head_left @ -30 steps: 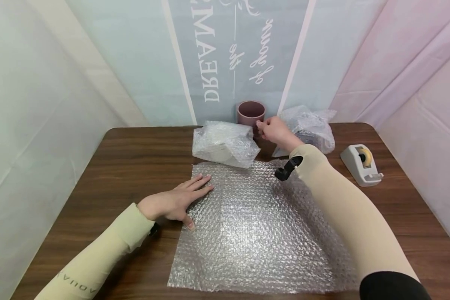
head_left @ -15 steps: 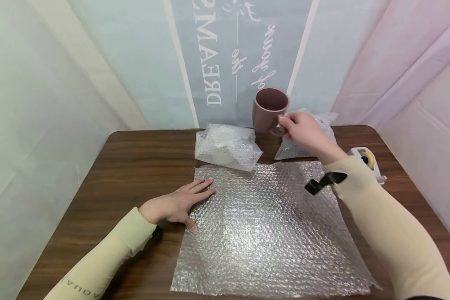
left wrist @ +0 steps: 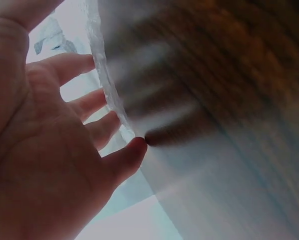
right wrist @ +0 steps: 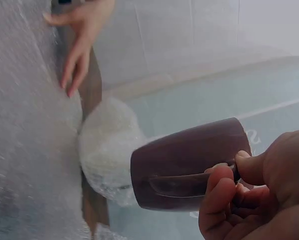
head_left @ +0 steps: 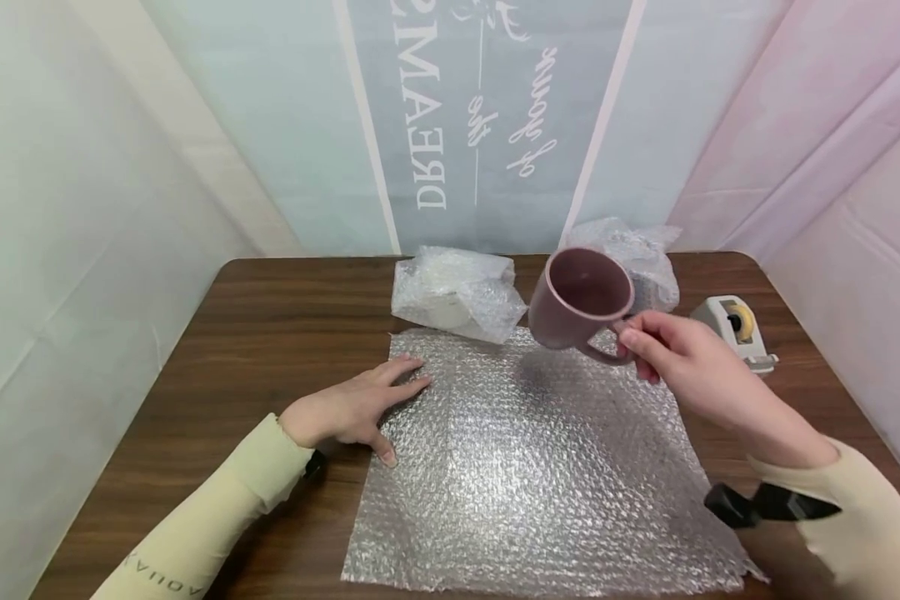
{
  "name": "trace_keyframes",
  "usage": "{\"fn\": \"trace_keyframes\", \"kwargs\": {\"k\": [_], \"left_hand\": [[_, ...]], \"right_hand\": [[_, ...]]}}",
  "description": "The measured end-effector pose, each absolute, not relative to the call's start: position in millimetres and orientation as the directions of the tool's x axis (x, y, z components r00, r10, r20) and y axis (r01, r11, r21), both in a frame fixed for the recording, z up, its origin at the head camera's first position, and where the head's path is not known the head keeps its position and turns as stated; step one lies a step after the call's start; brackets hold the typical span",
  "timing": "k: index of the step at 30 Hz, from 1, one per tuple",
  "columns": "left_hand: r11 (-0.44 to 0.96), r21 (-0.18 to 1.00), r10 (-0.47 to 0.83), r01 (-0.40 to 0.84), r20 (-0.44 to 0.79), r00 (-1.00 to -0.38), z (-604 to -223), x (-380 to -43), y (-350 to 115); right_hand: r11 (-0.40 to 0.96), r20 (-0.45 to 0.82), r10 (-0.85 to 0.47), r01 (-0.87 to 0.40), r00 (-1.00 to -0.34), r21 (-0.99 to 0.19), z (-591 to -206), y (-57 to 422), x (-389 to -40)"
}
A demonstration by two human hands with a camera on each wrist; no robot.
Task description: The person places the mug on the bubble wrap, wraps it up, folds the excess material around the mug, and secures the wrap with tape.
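Observation:
A dull mauve mug (head_left: 570, 321) hangs above the far right part of a bubble wrap sheet (head_left: 510, 483), slightly tilted with its mouth up. My right hand (head_left: 693, 362) pinches the mug's handle between thumb and curled fingers; the right wrist view shows this grip on the mug (right wrist: 184, 160) up close. On the sheet's left edge rests my left hand (head_left: 352, 408), fingers spread and fairly straight. In the left wrist view the fingertips of the left hand (left wrist: 64, 130) meet the sheet's edge.
Two bubble-wrapped bundles stand at the back: a left bundle (head_left: 453, 292) by the sheet's far edge and a right bundle (head_left: 637, 258) partly behind the mug. A white tape dispenser (head_left: 737, 332) stands at the right on the wooden table (head_left: 270, 333).
My right hand has lifted the mug from between the wrapped bundles and brought it nearer and to the right, over the sheet. The left hand stays in place.

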State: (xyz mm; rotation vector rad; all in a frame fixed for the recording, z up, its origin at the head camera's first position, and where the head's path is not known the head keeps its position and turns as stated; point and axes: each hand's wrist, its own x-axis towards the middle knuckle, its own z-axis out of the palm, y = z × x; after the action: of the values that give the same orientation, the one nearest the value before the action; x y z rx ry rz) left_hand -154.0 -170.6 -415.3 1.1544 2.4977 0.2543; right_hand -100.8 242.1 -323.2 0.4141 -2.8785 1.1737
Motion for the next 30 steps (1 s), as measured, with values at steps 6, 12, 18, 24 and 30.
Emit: {"fn": "trace_keyframes", "kwargs": {"k": [6,12,18,24,30], "left_hand": [[0.672,0.265,0.741,0.692,-0.238,-0.628,-413.4,-154.6,-169.1],[0.7,0.207,0.714,0.683,-0.224,-0.664,-410.5,-153.4,-165.4],[0.697,0.143,0.714,0.702,-0.222,-0.664,-406.1,-155.4,-160.9],[0.706,0.109,0.703,0.7,-0.222,-0.675,-404.2,-155.2,-158.7],[0.718,0.062,0.688,0.693,-0.217,-0.693,-403.1,-157.0,-156.2]], "right_hand": [[0.619,0.132,-0.306,-0.302,-0.943,-0.725,-342.2,247.9,-67.4],[0.55,0.162,-0.388,-0.369,-0.907,-0.749,-366.2,241.1,-54.7],[0.507,0.155,-0.482,-0.419,-0.862,-0.753,-379.3,230.8,-52.8],[0.511,0.124,-0.539,-0.441,-0.833,-0.738,-386.6,227.3,-52.6],[0.553,0.094,-0.538,-0.435,-0.838,-0.71,-385.2,227.6,-54.9]]}}
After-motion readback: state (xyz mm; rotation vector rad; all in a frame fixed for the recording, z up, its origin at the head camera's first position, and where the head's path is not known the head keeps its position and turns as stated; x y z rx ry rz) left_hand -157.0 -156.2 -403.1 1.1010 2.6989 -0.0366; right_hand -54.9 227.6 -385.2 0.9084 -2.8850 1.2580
